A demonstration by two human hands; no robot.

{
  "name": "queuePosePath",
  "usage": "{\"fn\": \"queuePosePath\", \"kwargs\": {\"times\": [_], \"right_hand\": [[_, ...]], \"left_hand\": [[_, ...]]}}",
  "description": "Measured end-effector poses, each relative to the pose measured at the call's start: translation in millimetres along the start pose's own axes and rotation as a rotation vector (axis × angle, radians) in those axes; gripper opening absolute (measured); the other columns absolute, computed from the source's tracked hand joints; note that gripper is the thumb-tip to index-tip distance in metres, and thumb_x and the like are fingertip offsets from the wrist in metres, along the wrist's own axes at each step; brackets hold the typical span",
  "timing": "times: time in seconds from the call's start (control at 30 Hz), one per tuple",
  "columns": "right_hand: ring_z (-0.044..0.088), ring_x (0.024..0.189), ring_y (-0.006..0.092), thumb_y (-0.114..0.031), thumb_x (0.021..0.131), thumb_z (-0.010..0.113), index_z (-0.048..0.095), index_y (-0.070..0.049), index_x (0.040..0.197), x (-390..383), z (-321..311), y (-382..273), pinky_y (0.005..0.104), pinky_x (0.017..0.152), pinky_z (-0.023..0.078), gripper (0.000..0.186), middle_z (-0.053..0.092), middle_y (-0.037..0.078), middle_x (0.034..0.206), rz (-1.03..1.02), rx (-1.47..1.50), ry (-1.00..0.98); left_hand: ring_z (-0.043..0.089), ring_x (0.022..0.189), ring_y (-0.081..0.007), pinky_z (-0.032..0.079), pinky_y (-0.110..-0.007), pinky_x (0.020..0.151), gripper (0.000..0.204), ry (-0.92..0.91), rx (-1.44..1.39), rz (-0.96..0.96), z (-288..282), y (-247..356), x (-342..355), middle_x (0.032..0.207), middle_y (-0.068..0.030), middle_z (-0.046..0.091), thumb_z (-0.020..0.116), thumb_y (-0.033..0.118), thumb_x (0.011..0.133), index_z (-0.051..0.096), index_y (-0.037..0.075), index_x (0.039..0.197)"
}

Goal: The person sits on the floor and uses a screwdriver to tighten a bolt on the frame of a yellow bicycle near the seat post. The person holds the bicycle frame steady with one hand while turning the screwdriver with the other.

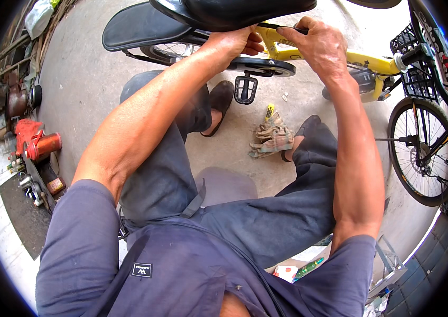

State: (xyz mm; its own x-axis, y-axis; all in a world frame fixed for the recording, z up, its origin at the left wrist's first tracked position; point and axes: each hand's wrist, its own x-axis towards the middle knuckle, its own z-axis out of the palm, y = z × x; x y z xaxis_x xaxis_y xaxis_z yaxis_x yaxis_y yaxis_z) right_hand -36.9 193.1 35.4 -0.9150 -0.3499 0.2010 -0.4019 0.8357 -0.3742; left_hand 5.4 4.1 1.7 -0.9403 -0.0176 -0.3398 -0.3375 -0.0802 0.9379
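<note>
Head view: before you stands a bicycle (pixel 270 47) with a glossy black saddle (pixel 245 11) and yellow frame (pixel 289 54). Your left hand (pixel 239 41) curls near the saddle, your right hand (pixel 322 46) bends at the frame; whether either grips, I cannot tell.

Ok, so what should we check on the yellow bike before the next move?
1. Right grip at the yellow frame: ok, it is there, just below the black seat.
2. Left grip has a firm hold: cannot tell, what its fingers touch is partly hidden.
3. Pedal apart from both hands: ok, it hangs lower down.
4. Nothing lying by the right shoe: not ok, a crumpled rag is beside it.
</note>
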Motion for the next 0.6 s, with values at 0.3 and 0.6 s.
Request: {"fn": "queuePosePath", "kwargs": {"times": [0.3,0.6], "right_hand": [[0.066,0.063,0.0252,-0.042,0.083,0.064,0.072,-0.011,0.088,-8,-8,4,0.0364,0.064,0.049,0.032,0.067,0.01,0.066,-0.06,0.058,-0.057],[0.064,0.06,0.0222,-0.038,0.086,0.063,0.072,-0.013,0.09,-9,-2,8,0.0343,0.062,0.048,0.027,0.066,0.007,0.066,0.018,0.166,-0.081]], "left_hand": [[0.068,0.08,-0.0203,0.057,-0.03,0.072,0.045,0.022,0.016,-0.027,3,7,-6,0.089,-0.0121,0.066,0.063,0.042,0.088,0.061,0.001,0.105],[0.068,0.078,-0.0201,0.057,-0.03,0.07,0.046,0.02,-0.037,-0.034,3,3,-5,0.089,-0.0121,0.066,0.065,0.042,0.086,0.062,0.001,0.105]]}}
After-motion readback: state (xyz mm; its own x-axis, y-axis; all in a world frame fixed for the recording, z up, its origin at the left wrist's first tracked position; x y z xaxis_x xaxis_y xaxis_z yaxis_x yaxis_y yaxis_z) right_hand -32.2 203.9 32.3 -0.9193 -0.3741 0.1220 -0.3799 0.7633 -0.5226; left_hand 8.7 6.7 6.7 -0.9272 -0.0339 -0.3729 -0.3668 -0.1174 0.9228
